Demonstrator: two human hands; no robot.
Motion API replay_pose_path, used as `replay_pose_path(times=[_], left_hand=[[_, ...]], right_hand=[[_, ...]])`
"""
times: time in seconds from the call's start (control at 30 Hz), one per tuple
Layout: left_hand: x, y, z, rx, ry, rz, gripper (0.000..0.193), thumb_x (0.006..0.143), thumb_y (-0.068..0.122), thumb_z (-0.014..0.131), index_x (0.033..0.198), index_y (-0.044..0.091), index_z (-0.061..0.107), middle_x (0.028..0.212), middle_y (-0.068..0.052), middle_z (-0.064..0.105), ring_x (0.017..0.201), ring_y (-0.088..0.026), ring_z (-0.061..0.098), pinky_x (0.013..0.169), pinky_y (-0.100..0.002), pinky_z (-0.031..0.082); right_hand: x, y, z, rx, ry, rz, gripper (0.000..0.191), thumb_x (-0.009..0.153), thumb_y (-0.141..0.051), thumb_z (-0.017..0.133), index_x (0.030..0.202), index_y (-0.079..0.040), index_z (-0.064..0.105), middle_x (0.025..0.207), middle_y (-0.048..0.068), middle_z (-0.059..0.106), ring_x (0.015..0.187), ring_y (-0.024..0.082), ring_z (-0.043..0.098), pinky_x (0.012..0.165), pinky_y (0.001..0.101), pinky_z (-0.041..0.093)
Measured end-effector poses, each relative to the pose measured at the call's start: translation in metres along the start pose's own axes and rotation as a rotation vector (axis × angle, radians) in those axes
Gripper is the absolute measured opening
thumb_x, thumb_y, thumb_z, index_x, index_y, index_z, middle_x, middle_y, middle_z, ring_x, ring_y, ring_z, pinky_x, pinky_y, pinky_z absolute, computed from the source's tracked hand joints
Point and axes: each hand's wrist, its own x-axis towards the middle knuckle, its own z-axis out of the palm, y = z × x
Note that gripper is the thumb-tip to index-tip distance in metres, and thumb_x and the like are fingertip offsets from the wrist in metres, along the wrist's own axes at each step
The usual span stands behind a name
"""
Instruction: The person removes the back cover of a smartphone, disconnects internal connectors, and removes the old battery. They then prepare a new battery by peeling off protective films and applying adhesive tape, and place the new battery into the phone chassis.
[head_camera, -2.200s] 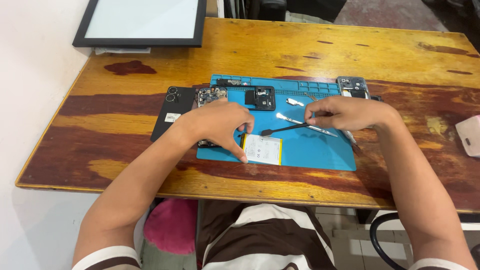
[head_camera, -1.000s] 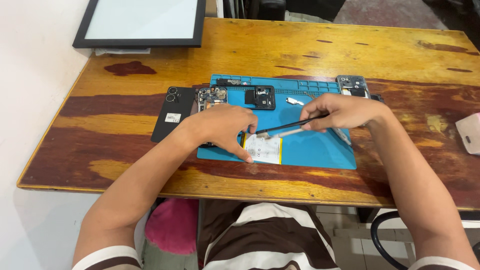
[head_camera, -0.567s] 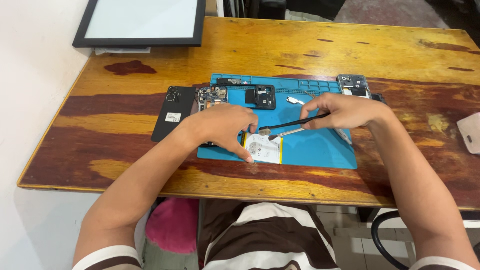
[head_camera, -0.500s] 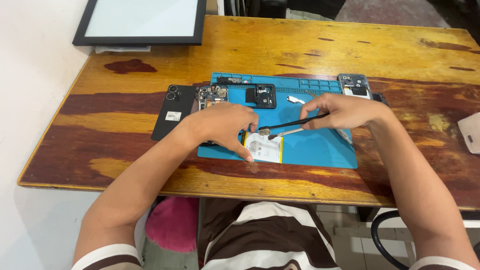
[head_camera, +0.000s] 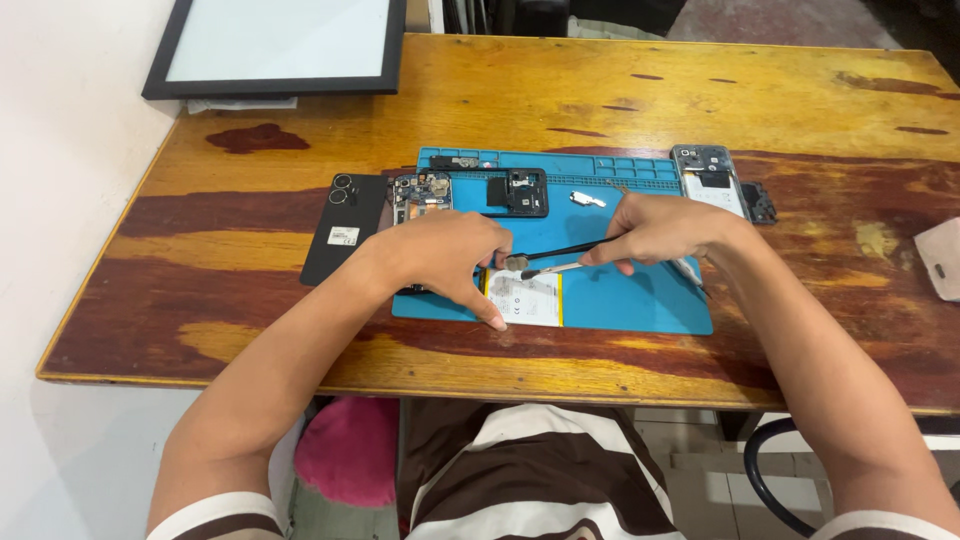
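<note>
— On the blue mat (head_camera: 640, 300), what are the hands doing?

— The left hand (head_camera: 445, 255) presses down on an opened phone (head_camera: 420, 195), its fingers (head_camera: 490, 312) spread, one tip touching the white battery (head_camera: 525, 297) at the mat's near edge. The right hand (head_camera: 655, 228) has its fingers closed around black tweezers (head_camera: 560, 252), whose tips meet a small round part (head_camera: 515, 263) just above the battery.

— And a second tool?

— A silver-tipped one (head_camera: 550, 269) lies slanted just under the tweezers; whether the right hand grips it too, I cannot tell.

— What surrounds them?

— A black back cover (head_camera: 343, 230) lies on the wooden counter (head_camera: 250, 290) just left of the mat. A black frame piece (head_camera: 515, 190) and a small silver part (head_camera: 585, 199) sit on the mat's far half. Another opened phone (head_camera: 710, 180) rests at the mat's far right corner. A dark-framed panel (head_camera: 275, 45) lies at the counter's far left, well apart from the hands.
</note>
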Motion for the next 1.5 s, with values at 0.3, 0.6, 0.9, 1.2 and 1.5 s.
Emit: replay_pose_path(times=[0.3, 0.6, 0.9, 1.2, 1.5], left_hand=[[-0.002, 0.002, -0.002, -0.01, 0.011, -0.009, 0.086, 0.051, 0.066, 0.089, 0.109, 0.006, 0.068, 0.099, -0.011, 0.073, 0.09, -0.031, 0.072, 0.074, -0.045, 0.056], [-0.001, 0.001, 0.0, 0.006, -0.001, 0.0, 0.084, 0.051, 0.066, 0.089, 0.107, 0.007, 0.069, 0.099, -0.011, 0.073, 0.095, -0.031, 0.07, 0.076, -0.045, 0.056], [0.001, -0.001, 0.002, 0.023, 0.008, 0.013, 0.088, 0.052, 0.067, 0.089, 0.109, 0.005, 0.068, 0.099, -0.012, 0.072, 0.095, -0.031, 0.07, 0.077, -0.046, 0.055], [0.001, 0.0, 0.001, 0.015, 0.001, 0.014, 0.087, 0.052, 0.068, 0.088, 0.107, 0.004, 0.068, 0.1, -0.012, 0.072, 0.092, -0.032, 0.071, 0.076, -0.045, 0.056], [0.0, 0.0, 0.001, 0.024, 0.009, 0.021, 0.089, 0.053, 0.067, 0.089, 0.11, 0.003, 0.068, 0.1, -0.013, 0.072, 0.093, -0.032, 0.071, 0.075, -0.046, 0.056]], right_hand=[[-0.004, -0.005, 0.0, -0.054, -0.008, 0.013, 0.054, 0.079, -0.053, 0.079, 0.052, -0.007, 0.069, 0.038, 0.0, 0.045, 0.035, 0.013, 0.033, 0.041, 0.0336, 0.02], [-0.004, -0.003, -0.001, -0.096, -0.009, 0.018, 0.056, 0.08, -0.055, 0.078, 0.053, -0.006, 0.071, 0.038, 0.0, 0.045, 0.035, 0.014, 0.034, 0.041, 0.0334, 0.02], [0.0, -0.011, 0.009, -0.009, -0.047, 0.01, 0.059, 0.081, -0.057, 0.078, 0.053, -0.005, 0.068, 0.04, -0.001, 0.041, 0.036, 0.013, 0.032, 0.041, 0.0326, 0.02], [0.005, -0.012, 0.014, 0.041, -0.059, -0.029, 0.06, 0.082, -0.057, 0.075, 0.052, -0.006, 0.066, 0.039, -0.003, 0.044, 0.036, 0.011, 0.036, 0.039, 0.032, 0.024], [0.004, -0.013, 0.014, -0.013, -0.015, -0.07, 0.061, 0.082, -0.057, 0.074, 0.049, -0.007, 0.065, 0.038, -0.001, 0.043, 0.036, 0.012, 0.036, 0.04, 0.0327, 0.024]])
